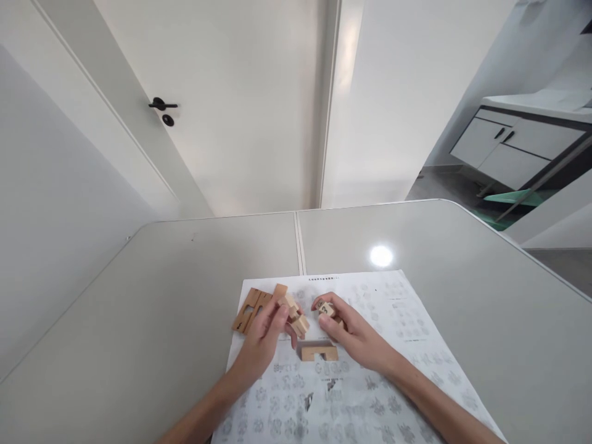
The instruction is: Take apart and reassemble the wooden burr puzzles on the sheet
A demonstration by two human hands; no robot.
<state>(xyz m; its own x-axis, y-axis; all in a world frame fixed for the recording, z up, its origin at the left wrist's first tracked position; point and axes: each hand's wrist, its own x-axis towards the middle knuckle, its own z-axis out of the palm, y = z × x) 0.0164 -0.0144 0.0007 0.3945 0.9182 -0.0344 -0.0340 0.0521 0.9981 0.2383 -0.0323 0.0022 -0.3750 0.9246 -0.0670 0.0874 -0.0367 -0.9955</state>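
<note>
1. Printed sheet (324,419) nearest, notched block (307,353) on it.
2. Left hand (263,340): my fingers clamp wooden pieces (300,325) above it.
3. Right hand (361,339): fingers closed round the 3-marked piece (325,309).
4. Likely light, stiff; I'd pinch flat sides.

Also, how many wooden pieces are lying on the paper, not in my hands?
3 that I can see: an outer piece and its neighbour beside your left hand, and a bridge-shaped piece nearer you, in the middle. That hand may hide more.
</note>
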